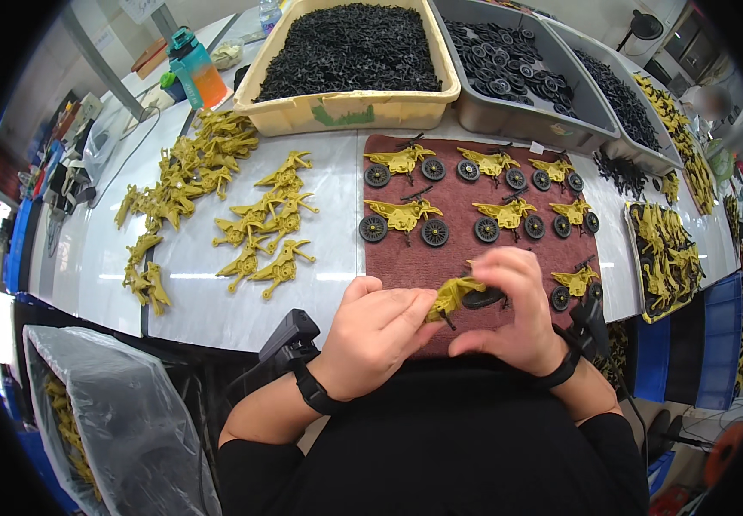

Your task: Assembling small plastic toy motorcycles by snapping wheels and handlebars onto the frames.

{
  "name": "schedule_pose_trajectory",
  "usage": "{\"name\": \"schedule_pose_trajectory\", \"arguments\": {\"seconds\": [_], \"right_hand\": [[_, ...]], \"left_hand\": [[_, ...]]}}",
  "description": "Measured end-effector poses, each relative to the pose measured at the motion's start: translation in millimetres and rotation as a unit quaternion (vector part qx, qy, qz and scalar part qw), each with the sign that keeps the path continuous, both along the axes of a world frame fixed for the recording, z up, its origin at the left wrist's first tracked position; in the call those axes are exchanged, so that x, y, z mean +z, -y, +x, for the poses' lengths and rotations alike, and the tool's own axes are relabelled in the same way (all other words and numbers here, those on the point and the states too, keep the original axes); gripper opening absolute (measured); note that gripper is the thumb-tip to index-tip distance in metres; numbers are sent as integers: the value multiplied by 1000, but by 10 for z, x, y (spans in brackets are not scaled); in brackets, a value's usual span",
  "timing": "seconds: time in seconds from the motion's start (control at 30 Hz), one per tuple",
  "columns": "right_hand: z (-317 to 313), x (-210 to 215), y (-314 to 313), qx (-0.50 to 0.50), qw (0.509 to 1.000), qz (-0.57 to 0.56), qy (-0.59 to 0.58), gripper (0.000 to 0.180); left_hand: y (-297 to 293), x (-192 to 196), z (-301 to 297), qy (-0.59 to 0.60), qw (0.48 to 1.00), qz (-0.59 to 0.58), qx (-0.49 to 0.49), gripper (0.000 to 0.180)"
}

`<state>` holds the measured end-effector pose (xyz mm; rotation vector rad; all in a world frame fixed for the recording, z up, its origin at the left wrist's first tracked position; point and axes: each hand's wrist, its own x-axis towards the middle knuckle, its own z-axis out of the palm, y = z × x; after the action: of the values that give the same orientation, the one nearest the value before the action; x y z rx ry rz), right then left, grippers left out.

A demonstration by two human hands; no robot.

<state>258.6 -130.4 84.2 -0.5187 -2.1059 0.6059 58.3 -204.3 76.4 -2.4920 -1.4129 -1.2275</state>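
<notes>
Head view: A yellow toy motorbike (449, 297) is clamped in the left hand (375, 334), its body jutting right from the pinched fingertips above a maroon cloth (401, 262). The right hand (522, 305) curves around the black wheel (481, 298), thumb and fingers apart; whether its fingertips touch cannot be told. Finished-looking motorbikes (403, 215) stand in rows beyond.

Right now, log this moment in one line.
left hand: gripping yellow toy motorbike; right hand: open beside black wheel; maroon mat: wheeled motorbikes; table: loose yellow bodies
</notes>
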Motion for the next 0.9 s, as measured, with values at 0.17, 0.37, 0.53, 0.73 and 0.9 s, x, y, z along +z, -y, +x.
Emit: {"name": "schedule_pose_trajectory", "arguments": {"seconds": [0.17,0.37,0.53,0.73,0.9], "right_hand": [[47,-164,-7,137,948,-287,-26,45],[25,-103,33,103,974,-197,-43,34],[23,-109,34,100,976,-189,-35,33],[4,-82,-101,127,990,-42,-54,37],[70,-91,-105,153,988,-13,7,48]], "left_hand": [[23,47,36,165,981,-89,-43,30],[20,93,25,178,975,-116,-62,26],[39,51,3,183,973,-127,-67,28],[-9,-25,-152,304,909,-256,-122,68],[53,-40,-61,589,658,-457,-104,60]]}}
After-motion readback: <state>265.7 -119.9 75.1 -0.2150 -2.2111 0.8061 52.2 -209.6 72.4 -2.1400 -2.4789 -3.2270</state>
